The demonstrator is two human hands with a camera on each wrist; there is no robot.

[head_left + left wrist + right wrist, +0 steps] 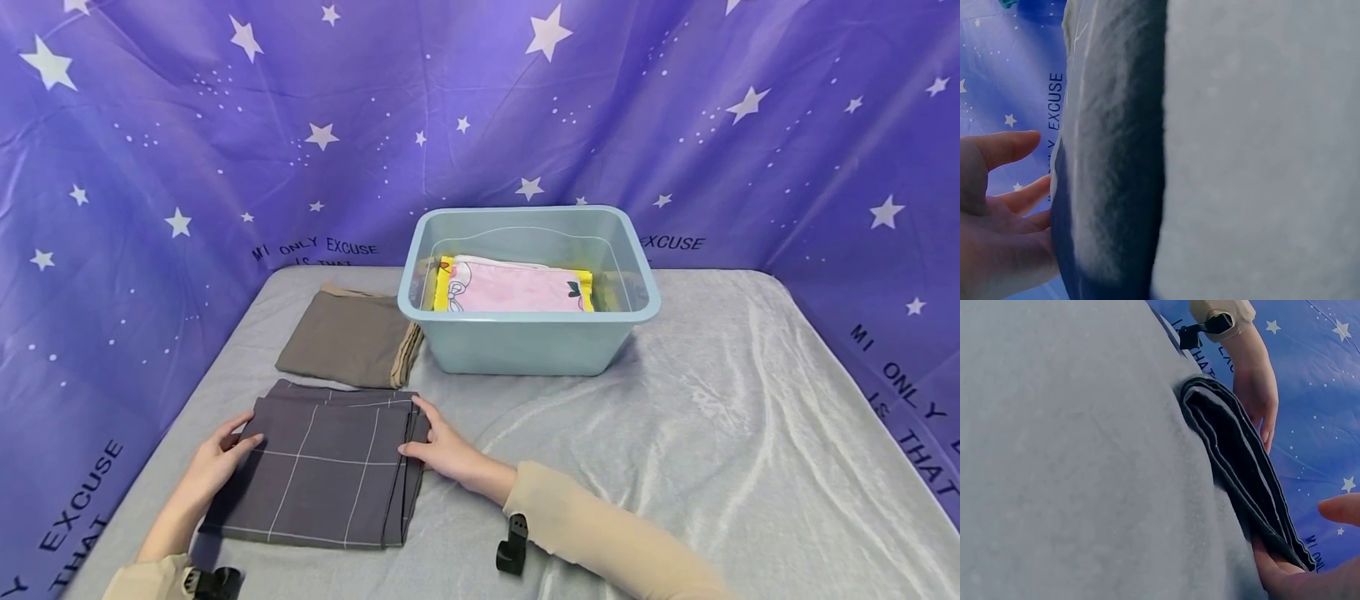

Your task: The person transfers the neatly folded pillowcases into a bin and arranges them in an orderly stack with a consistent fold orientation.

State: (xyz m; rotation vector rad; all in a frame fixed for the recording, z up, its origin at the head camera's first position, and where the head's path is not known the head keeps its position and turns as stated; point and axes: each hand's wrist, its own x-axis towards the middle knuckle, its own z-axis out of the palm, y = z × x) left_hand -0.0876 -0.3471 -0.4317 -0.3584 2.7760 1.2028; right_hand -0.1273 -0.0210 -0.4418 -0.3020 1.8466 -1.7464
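A folded dark grey cloth with white grid lines (322,467) lies on the bed-like surface at the front left. My left hand (213,467) is at its left edge, thumb raised over the top and fingers along the side. At the right edge is my right hand (450,450). In the right wrist view its fingers (1275,569) reach under the cloth's layered edge (1241,462), while the thumb stands apart above. The left wrist view likewise shows the left thumb (1016,147) off the cloth, with other fingertips partly hidden behind it.
Behind the grey cloth lies a folded brown cloth (345,337) with a tan edge. A light blue plastic bin (525,346) stands at the back, holding a pink and yellow printed fabric item (517,287). Purple star-patterned curtains (480,100) surround the grey plush cover (712,467).
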